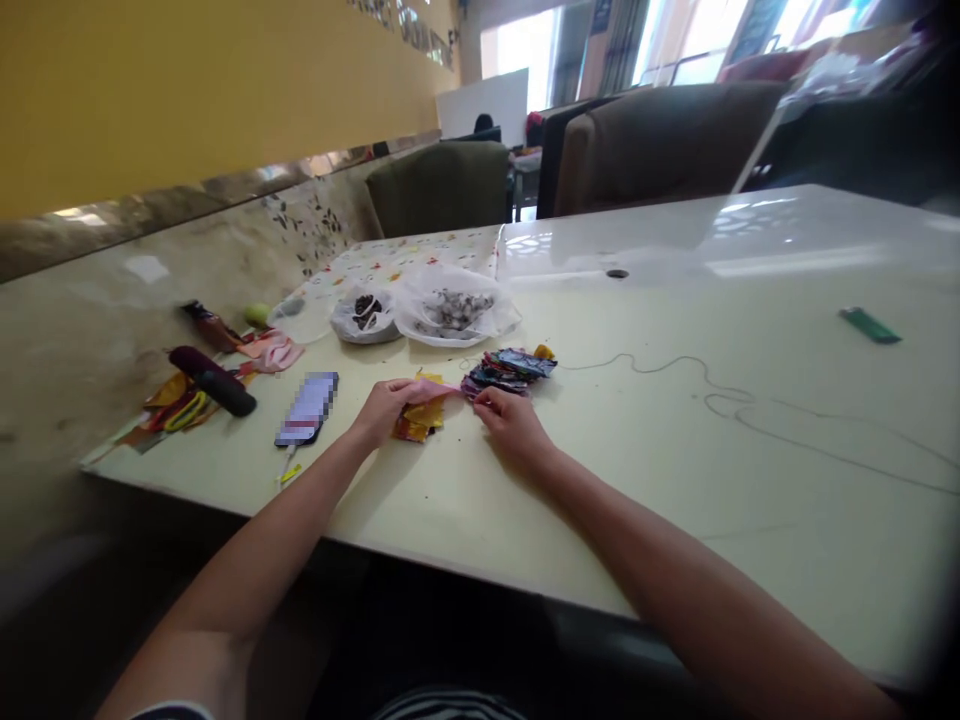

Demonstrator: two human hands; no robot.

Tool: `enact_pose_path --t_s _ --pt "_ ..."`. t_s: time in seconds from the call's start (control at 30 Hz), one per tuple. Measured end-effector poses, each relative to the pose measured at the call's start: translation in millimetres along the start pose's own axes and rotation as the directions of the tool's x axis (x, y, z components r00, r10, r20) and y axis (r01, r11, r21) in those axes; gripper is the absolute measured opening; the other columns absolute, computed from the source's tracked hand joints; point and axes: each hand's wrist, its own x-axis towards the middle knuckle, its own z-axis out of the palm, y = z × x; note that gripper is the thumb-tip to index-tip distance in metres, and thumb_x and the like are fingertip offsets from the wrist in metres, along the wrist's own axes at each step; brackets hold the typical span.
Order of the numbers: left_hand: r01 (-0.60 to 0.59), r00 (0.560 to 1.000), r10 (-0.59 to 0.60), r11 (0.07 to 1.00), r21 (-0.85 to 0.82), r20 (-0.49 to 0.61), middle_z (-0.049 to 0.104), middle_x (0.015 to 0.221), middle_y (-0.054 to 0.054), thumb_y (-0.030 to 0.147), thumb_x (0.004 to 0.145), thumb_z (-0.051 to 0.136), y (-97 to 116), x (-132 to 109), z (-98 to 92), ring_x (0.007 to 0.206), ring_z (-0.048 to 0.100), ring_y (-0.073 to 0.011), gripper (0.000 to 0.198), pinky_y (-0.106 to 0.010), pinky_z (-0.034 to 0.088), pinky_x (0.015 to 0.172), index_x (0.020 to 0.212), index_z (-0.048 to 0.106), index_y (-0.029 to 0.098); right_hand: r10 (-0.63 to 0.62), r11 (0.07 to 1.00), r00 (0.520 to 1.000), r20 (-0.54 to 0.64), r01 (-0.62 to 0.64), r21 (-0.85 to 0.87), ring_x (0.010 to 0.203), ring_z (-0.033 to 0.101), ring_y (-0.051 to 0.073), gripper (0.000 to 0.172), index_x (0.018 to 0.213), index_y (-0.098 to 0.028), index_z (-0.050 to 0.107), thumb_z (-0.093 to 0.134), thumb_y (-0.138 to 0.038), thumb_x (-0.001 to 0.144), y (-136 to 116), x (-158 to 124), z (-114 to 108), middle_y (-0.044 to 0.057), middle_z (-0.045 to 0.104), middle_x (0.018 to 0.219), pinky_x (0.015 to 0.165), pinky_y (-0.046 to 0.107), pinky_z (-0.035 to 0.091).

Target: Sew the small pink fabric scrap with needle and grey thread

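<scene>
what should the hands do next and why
Probably slide the pink piece gently toward the colourful bundle: the left hand holds it pointing that way, the right hand has its fingertips close by its tip, and a thread trails beyond the bundle. Whatever the right fingertips pinch is too small to tell.

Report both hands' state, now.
Left hand: closed, holding a pink piece.
Right hand: pinched closed beside the colourful bundle; whether holding anything cannot be told.
</scene>
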Motion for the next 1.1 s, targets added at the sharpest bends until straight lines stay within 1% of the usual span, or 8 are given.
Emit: enact_pose_path --t_s 0.13,0.3,0.37,0.43,0.53,0.8,0.97,1.1 --pt "-0.246 0.963 0.251 0.967 0.058 -0.096 0.069 0.078 -0.003 0.05 0.084 0.07 15.1 -3.4 3.4 0.077 0.061 -0.0171 0.034 -0.03 0.049 0.078 0.08 0.069 0.016 0.009 0.996 1.0 -0.006 -0.009 0.085 0.061 0.048 0.015 0.032 0.106 -0.015 0.07 0.061 -0.039 0.086 -5.2 2.3 -8.6 -0.001 0.057 0.064 0.061 0.028 0.034" --pt "-0.348 0.934 0.345 0.937 0.023 0.09 0.062 0.071 0.0 0.049 0.087 0.07 37.5 -16.8 25.9 0.067 0.055 -0.0131 0.033 -0.025 0.045 0.069 0.08 0.067 0.017 0.082 0.923 0.993 0.084 -0.107 0.369 0.052 0.034 0.009 0.07 0.133 -0.013 0.059 0.077 -0.048 0.075 -26.9 -0.8 -22.0 -0.009 0.04 0.056 0.052 0.023 0.026" --pt "-0.359 0.929 0.359 0.933 -0.016 0.09 0.061 0.072 0.0 0.049 0.084 0.073 38.9 -17.9 33.0 0.067 0.053 -0.0122 0.033 -0.023 0.043 0.064 0.081 0.068 0.016 0.134 0.863 0.966 0.219 -0.222 0.453 0.048 0.025 0.006 0.064 0.123 -0.015 0.063 0.079 -0.049 0.072 -35.5 -4.9 -23.6 -0.01 0.041 0.057 0.046 0.023 0.017" --pt "-0.358 0.929 0.362 0.932 -0.062 0.078 0.06 0.072 0.001 0.05 0.084 0.073 35.4 -14.9 35.4 0.066 0.05 -0.0115 0.034 -0.023 0.041 0.062 0.083 0.069 0.016 0.185 0.798 0.924 0.333 -0.339 0.498 0.045 0.019 0.004 0.049 0.099 -0.016 0.065 0.081 -0.051 0.068 -42.1 -8.1 -22.6 -0.009 0.042 0.055 0.043 0.022 0.011" --pt "-0.333 0.94 0.339 0.934 -0.125 0.031 0.058 0.07 0.001 0.05 0.084 0.074 24.3 -5.2 31.2 0.062 0.047 -0.0104 0.035 -0.022 0.04 0.059 0.084 0.069 0.016 0.252 0.724 0.907 0.339 -0.409 0.555 0.043 0.017 0.003 0.045 0.076 -0.019 0.056 0.084 -0.052 0.063 -49.8 -7.8 -18.3 -0.012 0.032 0.048 0.04 0.021 0.009" --pt "-0.338 0.94 0.312 0.908 -0.247 -0.138 0.065 0.077 0.0 0.043 0.08 0.077 -5.6 10.9 10.6 0.066 0.053 -0.011 0.029 -0.022 0.044 0.062 0.089 0.072 0.016 0.31 0.664 0.897 0.316 -0.442 0.603 0.041 0.015 0.002 0.054 0.069 -0.022 0.043 0.088 -0.052 0.061 -62.8 12.8 3.8 -0.014 0.026 0.047 0.038 0.019 0.009" --pt "-0.173 0.985 0.163 0.864 -0.473 -0.063 0.06 0.071 0.002 0.044 0.073 0.082 -8.3 10.7 9.7 0.062 0.052 -0.01 0.033 -0.022 0.044 0.061 0.084 0.068 0.016 0.312 0.745 0.904 0.293 -0.424 0.515 0.042 0.018 0.003 0.048 0.076 -0.02 0.054 0.087 -0.052 0.062 -58.2 7.4 7.5 -0.013 0.03 0.047 0.038 0.018 0.011" --pt "-0.216 0.976 0.214 0.906 -0.364 -0.046 0.066 0.077 0.0 0.043 0.075 0.08 -3.9 4.6 14.9 0.066 0.055 -0.0113 0.032 -0.023 0.045 0.064 0.088 0.07 0.016 0.341 0.745 0.889 0.306 -0.454 0.488 0.044 0.017 0.003 0.048 0.073 -0.02 0.051 0.085 -0.054 0.065 -57.2 -0.9 -5.0 -0.012 0.028 0.048 0.039 0.019 0.011"
